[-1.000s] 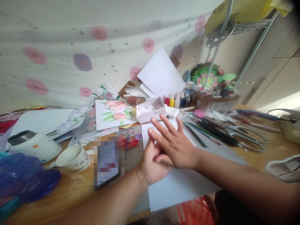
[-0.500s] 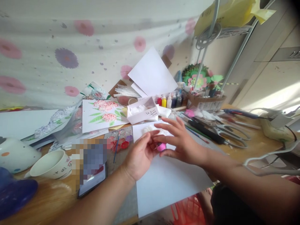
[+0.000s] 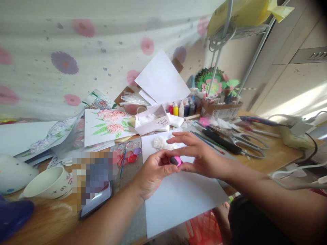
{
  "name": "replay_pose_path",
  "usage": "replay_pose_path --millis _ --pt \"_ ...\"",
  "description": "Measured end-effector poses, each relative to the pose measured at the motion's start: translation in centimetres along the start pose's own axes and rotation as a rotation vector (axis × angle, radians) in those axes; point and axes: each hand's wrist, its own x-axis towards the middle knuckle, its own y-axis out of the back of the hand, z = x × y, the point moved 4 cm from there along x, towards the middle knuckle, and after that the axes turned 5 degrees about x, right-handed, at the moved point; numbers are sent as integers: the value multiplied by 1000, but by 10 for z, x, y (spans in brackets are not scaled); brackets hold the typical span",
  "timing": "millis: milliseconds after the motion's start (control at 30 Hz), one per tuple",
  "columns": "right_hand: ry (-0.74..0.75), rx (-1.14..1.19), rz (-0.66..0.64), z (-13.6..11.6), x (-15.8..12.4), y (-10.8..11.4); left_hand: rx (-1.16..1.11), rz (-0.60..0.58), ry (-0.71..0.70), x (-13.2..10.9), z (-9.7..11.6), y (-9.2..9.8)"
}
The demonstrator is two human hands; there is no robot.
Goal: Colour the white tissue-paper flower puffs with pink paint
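A small pink and dark grey lump (image 3: 175, 161) is pinched between the fingertips of both hands above a white sheet (image 3: 178, 204). My left hand (image 3: 154, 170) closes on it from the left, its thumb along the lower front. From the right, my right hand (image 3: 198, 154) has its thumb and a finger against it, with the other fingers stretched out above. White crumpled pieces (image 3: 160, 143) lie on the sheet just behind the hands. What the lump is made of cannot be made out.
Left are a palette (image 3: 131, 158) with a brush, a phone (image 3: 98, 200) and a cup (image 3: 48, 182). Behind stand a white box (image 3: 150, 123) and paint bottles (image 3: 175, 110). Right lie scissors (image 3: 249, 146) and tools; a cardboard box (image 3: 221, 110) is behind them.
My left thumb has come down onto the front of the lump, and more of its dark part shows. My right fingers have drawn in closer. The whole view has shifted slightly.
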Motion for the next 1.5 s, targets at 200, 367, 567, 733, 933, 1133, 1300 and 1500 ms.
replay_pose_path --millis 200,367,567,733,933,1133,1300,1500 --pt "23 9 8 -4 2 -1 -53 -5 1 -1 -1 -1" --pt "90 31 66 -8 4 0 -40 43 -22 -1 0 0" --pt "84 -94 87 -12 5 0 -58 67 -8 -2 -1 1" --pt "100 -124 50 -14 5 1 -42 62 23 -2 -3 2" --pt "88 -97 62 -12 4 -3 -5 131 11 -1 -2 5" --pt "88 -12 126 -13 3 -1 8 144 5 -1 -1 6" --pt "48 99 92 -9 6 -1 -10 140 -19 -1 1 5" --pt "60 105 68 -9 5 -1 -19 113 33 -1 -2 5"
